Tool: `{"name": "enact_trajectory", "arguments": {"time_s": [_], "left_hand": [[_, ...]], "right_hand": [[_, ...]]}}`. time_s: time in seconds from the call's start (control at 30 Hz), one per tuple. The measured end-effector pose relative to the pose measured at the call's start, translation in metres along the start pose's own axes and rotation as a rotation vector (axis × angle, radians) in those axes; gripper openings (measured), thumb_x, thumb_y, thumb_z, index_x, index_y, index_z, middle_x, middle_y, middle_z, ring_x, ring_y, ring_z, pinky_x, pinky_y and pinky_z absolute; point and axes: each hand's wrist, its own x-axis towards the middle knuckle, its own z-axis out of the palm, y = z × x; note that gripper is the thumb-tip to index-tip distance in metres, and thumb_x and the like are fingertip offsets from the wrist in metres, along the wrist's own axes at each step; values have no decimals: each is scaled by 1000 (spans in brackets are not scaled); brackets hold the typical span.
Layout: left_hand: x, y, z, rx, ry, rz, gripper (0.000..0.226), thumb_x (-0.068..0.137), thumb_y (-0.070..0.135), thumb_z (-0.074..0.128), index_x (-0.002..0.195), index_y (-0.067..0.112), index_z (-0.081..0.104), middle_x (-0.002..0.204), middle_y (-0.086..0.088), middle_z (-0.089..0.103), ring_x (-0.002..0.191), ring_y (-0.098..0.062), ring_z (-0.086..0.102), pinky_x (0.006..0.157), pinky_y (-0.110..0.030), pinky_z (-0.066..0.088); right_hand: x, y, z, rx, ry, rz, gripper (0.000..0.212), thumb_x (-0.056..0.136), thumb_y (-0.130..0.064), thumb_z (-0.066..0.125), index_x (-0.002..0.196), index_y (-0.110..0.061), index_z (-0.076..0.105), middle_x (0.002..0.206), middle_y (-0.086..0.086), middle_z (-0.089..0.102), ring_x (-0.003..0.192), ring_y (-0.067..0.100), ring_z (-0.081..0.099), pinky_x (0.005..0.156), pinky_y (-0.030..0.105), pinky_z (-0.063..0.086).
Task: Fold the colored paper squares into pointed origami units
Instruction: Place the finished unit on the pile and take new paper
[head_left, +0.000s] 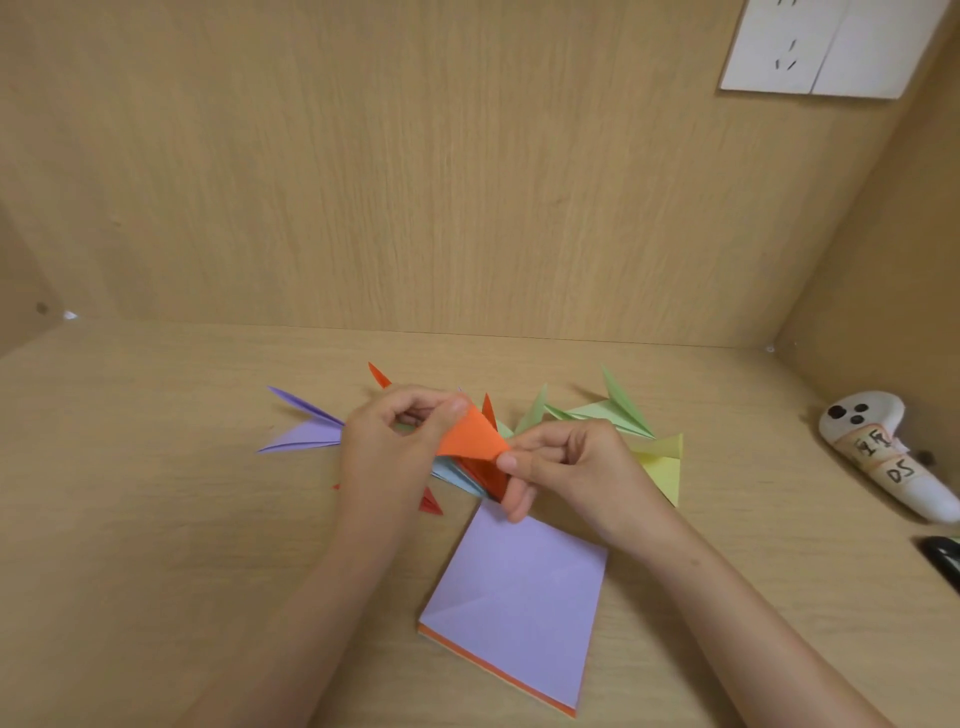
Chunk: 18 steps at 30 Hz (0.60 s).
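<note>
Head view: hands (384, 452) (576, 467) on orange paper (470, 434)

I have my 2 hands raised, forearms converging. My left hand (384, 452) pinches the orange paper (470, 434) at its upper left corner; my right hand (566, 467) pinches its lower right tip, fingers curled.

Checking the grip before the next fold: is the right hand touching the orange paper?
Touching. The head view shows the right hand pinching the orange paper at its right corner, with no gap visible there.
</note>
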Motion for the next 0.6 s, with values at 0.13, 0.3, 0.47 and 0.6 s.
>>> {"name": "enact_trajectory", "arguments": {"time_s": [0.13,0.3,0.47,0.6], "left_hand": [[17,-7,-16,3,146,-32,12,84,14,69,75,22,70,73,7,65,68,-1,53,64,-7,40],[17,-22,-14,219,68,-42,4,83,20,71,79,20,69,72,8,61,63,1,49,60,-6,38],[18,-33,-11,410,51,38,9,83,28,70,88,20,71,75,13,59,76,-8,54,69,-21,41],[20,-35,-12,496,67,90,9,81,31,70,88,24,70,79,13,60,85,-16,56,77,-34,46]], "right_hand": [[2,4,-2,-73,35,12,9,89,-2,62,84,0,69,59,8,68,45,19,57,56,24,48],[-1,2,-5,-399,89,18,22,81,-37,72,73,-17,71,57,-2,63,51,6,44,57,25,34],[-8,-7,-2,-760,-7,77,34,63,-57,78,72,-26,69,68,-14,61,60,-1,50,55,17,35],[-8,-7,0,-863,-86,54,42,58,-56,82,87,-31,66,86,-15,59,78,-2,51,66,15,37]]}}
